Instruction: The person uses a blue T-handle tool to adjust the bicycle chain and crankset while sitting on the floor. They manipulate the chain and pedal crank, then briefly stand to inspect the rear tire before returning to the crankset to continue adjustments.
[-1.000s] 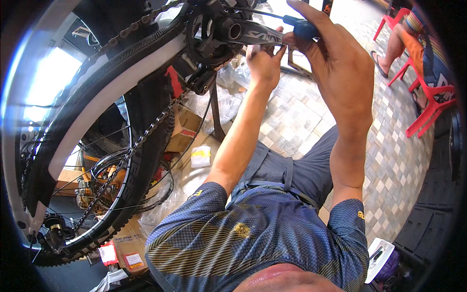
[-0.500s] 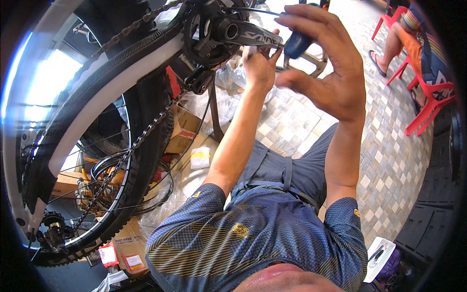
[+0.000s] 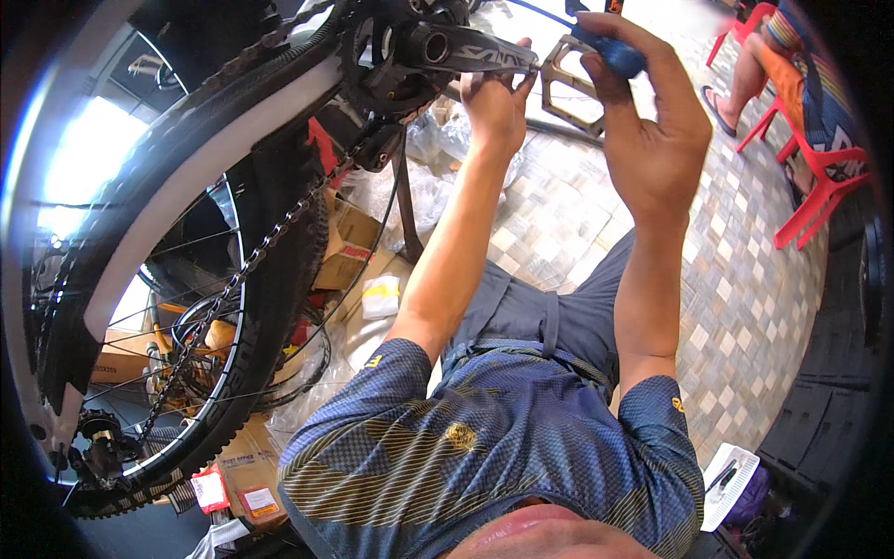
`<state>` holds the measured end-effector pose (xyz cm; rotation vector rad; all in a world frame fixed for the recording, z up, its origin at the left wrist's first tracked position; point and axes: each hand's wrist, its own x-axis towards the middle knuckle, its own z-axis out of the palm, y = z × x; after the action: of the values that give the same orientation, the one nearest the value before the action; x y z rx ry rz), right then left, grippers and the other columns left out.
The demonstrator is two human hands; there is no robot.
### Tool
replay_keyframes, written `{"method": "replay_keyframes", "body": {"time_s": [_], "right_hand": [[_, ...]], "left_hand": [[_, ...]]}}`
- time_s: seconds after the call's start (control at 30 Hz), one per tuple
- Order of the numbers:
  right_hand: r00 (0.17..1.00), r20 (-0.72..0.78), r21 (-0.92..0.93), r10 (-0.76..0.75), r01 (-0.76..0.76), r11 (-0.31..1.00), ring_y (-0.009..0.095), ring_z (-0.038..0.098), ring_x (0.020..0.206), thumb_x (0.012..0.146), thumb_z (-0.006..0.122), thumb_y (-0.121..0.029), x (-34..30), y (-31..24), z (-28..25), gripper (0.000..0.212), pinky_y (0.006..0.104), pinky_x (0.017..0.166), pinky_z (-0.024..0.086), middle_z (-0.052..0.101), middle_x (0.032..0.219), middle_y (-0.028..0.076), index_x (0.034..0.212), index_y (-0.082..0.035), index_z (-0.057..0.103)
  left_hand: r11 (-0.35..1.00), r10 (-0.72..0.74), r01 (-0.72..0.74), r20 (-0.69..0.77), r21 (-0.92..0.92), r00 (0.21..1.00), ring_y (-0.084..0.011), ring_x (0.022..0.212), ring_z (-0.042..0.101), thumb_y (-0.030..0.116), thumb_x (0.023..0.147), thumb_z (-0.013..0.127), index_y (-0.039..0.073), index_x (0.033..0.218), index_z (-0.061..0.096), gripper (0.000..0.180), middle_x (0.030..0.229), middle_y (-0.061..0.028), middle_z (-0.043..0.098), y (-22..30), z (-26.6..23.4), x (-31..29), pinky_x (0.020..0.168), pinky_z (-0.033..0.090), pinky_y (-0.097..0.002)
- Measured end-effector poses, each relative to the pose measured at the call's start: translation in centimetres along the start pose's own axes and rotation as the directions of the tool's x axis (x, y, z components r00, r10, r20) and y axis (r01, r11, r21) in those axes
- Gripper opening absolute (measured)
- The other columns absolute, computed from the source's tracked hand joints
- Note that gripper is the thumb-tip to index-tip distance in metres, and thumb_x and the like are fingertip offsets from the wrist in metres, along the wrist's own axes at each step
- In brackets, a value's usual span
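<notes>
A bicycle crank arm (image 3: 480,54), dark grey with pale lettering, reaches right from the chainring (image 3: 372,56). My left hand (image 3: 494,107) is closed around its outer end from below; part of the fingers is hidden behind the arm. At that end sits a flat metal platform pedal (image 3: 570,84). Above the pedal, my right hand (image 3: 656,140) pinches a rounded blue handle (image 3: 615,56) between thumb and fingers. A shaft or tip of this blue-handled tool cannot be made out.
A bicycle wheel (image 3: 270,252) and frame stay (image 3: 186,163) fill the left, with a chain (image 3: 265,265) hanging across. Boxes (image 3: 349,242) and plastic wrap lie below. A seated person's leg (image 3: 745,79) and red chairs (image 3: 819,200) are at upper right; a white basket (image 3: 726,484) is lower right.
My right hand's fingers have closed in on the blue handle, which has shifted right and tilted. The pedal shows more fully now. My left hand stays on the crank arm.
</notes>
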<state>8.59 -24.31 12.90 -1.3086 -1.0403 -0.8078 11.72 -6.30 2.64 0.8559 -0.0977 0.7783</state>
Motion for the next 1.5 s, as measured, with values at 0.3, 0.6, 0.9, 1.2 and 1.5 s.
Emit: {"method": "replay_keyframes", "body": {"time_s": [0.3,0.6,0.9,1.2,1.5], "right_hand": [[0.986,0.093,0.068,0.140,-0.147,0.987,0.014,0.068,0.086,0.087,0.076,-0.012,-3.5,-1.4,-4.1,0.029,0.0260,0.079,0.054,0.072,0.099,0.008,0.112,-0.002,0.066],[0.962,0.109,0.093,0.252,-0.262,0.960,0.014,0.069,0.087,0.088,0.076,-0.013,-4.6,-0.2,-4.1,0.028,0.0271,0.079,0.055,0.073,0.097,0.008,0.112,-0.003,0.066],[0.961,0.148,0.030,0.234,-0.241,0.970,0.017,0.070,0.085,0.087,0.077,-0.014,-4.8,-0.1,-3.6,0.028,0.0285,0.077,0.055,0.072,0.097,0.010,0.111,-0.003,0.066],[0.946,0.251,-0.029,0.208,-0.207,0.978,0.021,0.070,0.084,0.085,0.077,-0.011,-5.8,-0.9,-3.1,0.030,0.0302,0.075,0.056,0.071,0.095,0.012,0.111,-0.002,0.066],[0.956,0.227,-0.072,0.185,-0.173,0.982,0.035,0.067,0.079,0.084,0.075,-0.015,-6.8,-0.4,-1.1,0.030,0.0407,0.066,0.054,0.068,0.088,0.017,0.108,-0.002,0.062]], "left_hand": [[0.995,0.104,-0.104,0.047,-0.009,0.993,-0.0263,0.114,0.061,0.016,0.105,0.040,0.006,0.124,0.050,0.023,0.124,-0.0165,0.062,-1.4,-0.6,2.2,0.092,0.053,-0.0469],[0.983,0.146,-0.151,0.060,0.105,0.988,-0.0280,0.118,0.061,0.010,0.106,0.037,0.005,0.121,0.052,0.022,0.123,-0.0177,0.064,-0.2,-0.2,0.7,0.094,0.053,-0.0443],[0.982,0.095,-0.101,-0.045,-0.157,0.994,-0.0269,0.106,0.063,0.022,0.101,0.050,0.003,0.112,0.055,0.022,0.118,-0.0174,0.063,-2.4,1.1,2.3,0.088,0.056,-0.0437],[0.903,0.114,-0.085,0.043,-0.421,0.993,-0.0268,0.115,0.060,0.010,0.099,0.039,0.003,0.123,0.060,0.033,0.122,-0.0142,0.064,-2.7,4.5,7.0,0.101,0.051,-0.0397],[0.812,0.196,-0.025,0.233,-0.583,0.953,-0.0319,0.114,0.062,0.017,0.098,0.043,-0.001,0.127,0.059,0.038,0.121,-0.0167,0.066,-2.1,6.0,9.9,0.108,0.045,-0.0453]]}}
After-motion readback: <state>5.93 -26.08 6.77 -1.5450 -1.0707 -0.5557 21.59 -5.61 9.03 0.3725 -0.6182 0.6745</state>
